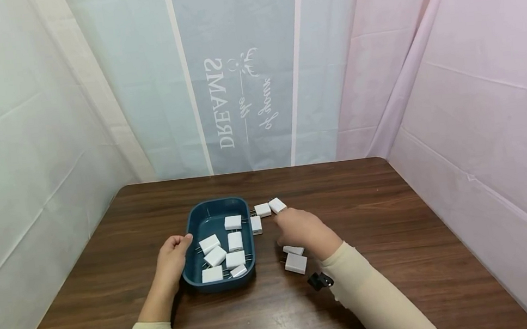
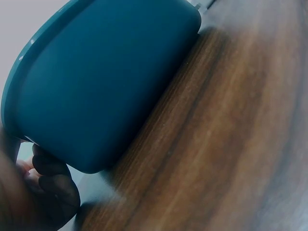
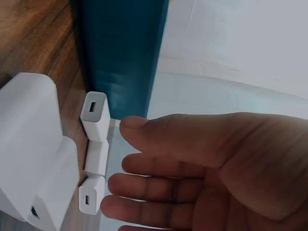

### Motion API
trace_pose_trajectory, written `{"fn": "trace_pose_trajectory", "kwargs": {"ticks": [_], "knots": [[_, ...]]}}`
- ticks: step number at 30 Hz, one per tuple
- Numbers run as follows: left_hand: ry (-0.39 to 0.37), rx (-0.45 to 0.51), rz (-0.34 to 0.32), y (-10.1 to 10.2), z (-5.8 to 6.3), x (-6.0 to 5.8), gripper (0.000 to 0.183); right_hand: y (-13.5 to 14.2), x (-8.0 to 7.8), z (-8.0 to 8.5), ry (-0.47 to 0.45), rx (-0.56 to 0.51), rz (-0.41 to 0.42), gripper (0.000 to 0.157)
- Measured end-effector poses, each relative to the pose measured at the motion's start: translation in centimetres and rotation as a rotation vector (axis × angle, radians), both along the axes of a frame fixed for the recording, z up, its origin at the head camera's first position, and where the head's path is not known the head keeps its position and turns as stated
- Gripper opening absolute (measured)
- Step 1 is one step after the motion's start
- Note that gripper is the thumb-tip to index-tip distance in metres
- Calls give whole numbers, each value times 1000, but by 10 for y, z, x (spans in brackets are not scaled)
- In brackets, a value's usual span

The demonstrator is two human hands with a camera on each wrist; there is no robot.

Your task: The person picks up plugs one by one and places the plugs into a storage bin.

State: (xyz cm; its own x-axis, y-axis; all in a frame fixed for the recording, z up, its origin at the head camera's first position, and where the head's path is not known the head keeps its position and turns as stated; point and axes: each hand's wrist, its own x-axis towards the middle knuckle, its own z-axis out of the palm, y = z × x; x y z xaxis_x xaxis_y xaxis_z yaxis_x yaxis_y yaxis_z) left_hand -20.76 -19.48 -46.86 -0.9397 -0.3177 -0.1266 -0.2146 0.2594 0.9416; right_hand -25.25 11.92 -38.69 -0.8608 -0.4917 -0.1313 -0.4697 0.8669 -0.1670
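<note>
A dark blue plastic basin stands on the table, with several white USB charger plugs lying inside. My left hand grips the basin's left rim, thumb on top; the left wrist view shows its fingers bent beneath the edge. To the right of the basin, my right hand hovers over loose chargers with nothing in it. In the right wrist view its fingers are loosely extended. Three chargers lie beyond it by the basin's right wall, and two more chargers lie on its near side.
The dark wooden table ends at a back edge against a hanging grey-blue cloth with printed words. White cloth walls flank both sides. Each sleeve carries a small black wrist camera.
</note>
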Motion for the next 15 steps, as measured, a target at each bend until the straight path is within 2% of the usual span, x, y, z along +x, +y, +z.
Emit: {"fn": "trace_pose_trajectory", "kwargs": {"ticks": [4, 9, 15], "knots": [[-4, -3, 1, 0, 0, 1, 41, 0, 0, -5, 9, 30, -9, 24], [-10, -4, -3, 0, 1, 1, 42, -2, 1, -10, -20, 68, -40, 16], [-3, 3, -5, 0, 2, 1, 41, -2, 1, -14, -33, 102, -61, 18]]}}
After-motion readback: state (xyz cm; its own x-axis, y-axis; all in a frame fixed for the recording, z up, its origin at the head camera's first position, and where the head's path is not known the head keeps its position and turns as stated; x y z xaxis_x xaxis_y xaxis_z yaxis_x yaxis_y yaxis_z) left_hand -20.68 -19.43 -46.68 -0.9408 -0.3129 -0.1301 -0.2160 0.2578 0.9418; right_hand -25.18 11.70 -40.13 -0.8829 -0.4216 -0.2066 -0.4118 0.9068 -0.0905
